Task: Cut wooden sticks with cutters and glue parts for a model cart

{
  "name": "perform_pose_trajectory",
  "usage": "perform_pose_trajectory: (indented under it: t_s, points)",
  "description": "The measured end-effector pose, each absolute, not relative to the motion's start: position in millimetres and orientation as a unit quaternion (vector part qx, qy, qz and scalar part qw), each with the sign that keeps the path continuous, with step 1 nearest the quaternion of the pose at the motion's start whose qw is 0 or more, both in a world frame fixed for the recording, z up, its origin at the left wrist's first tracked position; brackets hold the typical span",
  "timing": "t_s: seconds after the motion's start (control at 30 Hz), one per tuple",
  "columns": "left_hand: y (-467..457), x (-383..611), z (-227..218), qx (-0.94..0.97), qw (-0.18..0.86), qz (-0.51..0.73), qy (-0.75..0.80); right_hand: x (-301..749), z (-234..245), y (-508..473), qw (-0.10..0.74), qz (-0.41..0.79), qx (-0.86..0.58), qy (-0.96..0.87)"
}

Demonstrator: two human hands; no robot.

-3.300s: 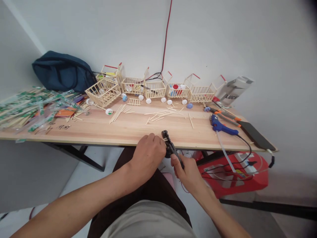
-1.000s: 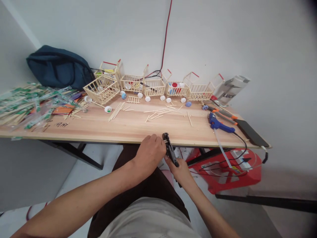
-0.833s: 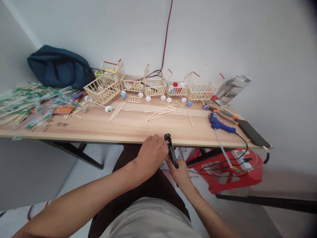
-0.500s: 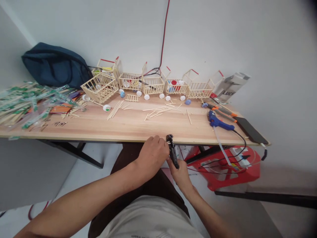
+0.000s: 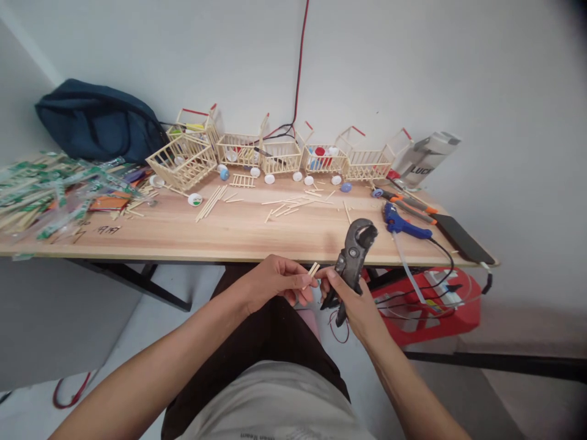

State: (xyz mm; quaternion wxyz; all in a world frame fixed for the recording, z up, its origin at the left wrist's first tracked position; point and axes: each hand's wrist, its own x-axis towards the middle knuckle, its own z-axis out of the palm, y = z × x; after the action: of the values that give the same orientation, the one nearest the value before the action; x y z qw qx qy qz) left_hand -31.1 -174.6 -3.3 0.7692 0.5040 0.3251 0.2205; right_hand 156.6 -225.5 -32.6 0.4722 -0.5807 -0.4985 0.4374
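Observation:
My left hand (image 5: 275, 283) pinches short pale wooden sticks (image 5: 312, 270) between thumb and fingers, just below the table's front edge. My right hand (image 5: 353, 302) grips the handles of dark metal cutting pliers (image 5: 352, 255), whose jaws point up and to the right, over the table edge. The two hands almost touch at the stick ends. On the wooden table (image 5: 238, 235) lie loose sticks (image 5: 288, 208), and a row of small stick-built carts (image 5: 279, 157) stands at the back.
A blue glue gun (image 5: 403, 223) with its cable, orange-handled tools (image 5: 408, 201) and a black phone (image 5: 461, 235) lie at the right. Packets of sticks (image 5: 50, 195) and a dark blue bag (image 5: 96, 125) fill the left. A red stool (image 5: 431, 305) stands under the table.
My right hand lifted the pliers away from the sticks and tilted the jaws up to the right. My left hand drew back a little, and its fingers now show the cut sticks.

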Motion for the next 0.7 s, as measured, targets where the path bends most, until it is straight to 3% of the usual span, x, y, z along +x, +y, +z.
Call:
perform_pose_trajectory:
  t_s: [0.43, 0.6, 0.7]
  points:
    - [-178, -27, 4, 0.494, 0.782, 0.184, 0.332, 151, -11, -210, 0.426, 0.412, -0.540, -0.597]
    - [-177, -28, 6, 0.562, 0.717, 0.210, 0.354, 145, -15, -209, 0.438, 0.411, -0.565, -0.565]
    - [-157, -45, 15, 0.630, 0.612, 0.258, 0.402, 143, -20, -213, 0.477, 0.449, -0.562, -0.506]
